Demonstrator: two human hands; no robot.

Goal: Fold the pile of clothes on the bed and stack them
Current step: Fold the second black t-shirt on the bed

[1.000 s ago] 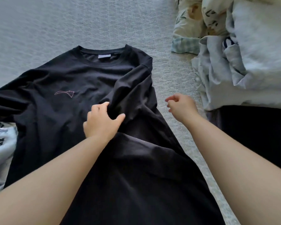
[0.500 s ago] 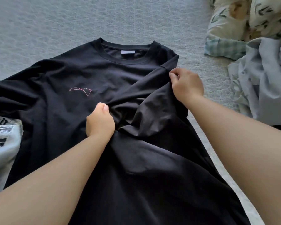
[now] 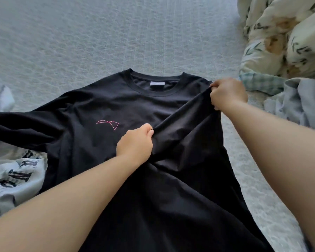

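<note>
A black T-shirt [image 3: 91, 113] with a small pink line logo on its chest lies face up on the bed, collar away from me. Its right sleeve is folded in over the chest. My left hand [image 3: 135, 142] pinches the inner end of that folded sleeve near the shirt's middle. My right hand [image 3: 227, 93] grips the fabric at the shirt's right shoulder. The cloth is stretched taut between both hands. The shirt's other sleeve spreads out to the far left.
A white garment with black lettering [image 3: 13, 179] lies partly under the shirt at the left. A heap of pale blue-grey clothes [image 3: 298, 104] and a floral quilt [image 3: 284, 37] lie at the right. The bed [image 3: 116, 33] has a pale textured cover.
My right hand went from bare above the cover to gripping the shirt's right shoulder. My left hand closed on the folded sleeve, and the cloth is now taut between them.
</note>
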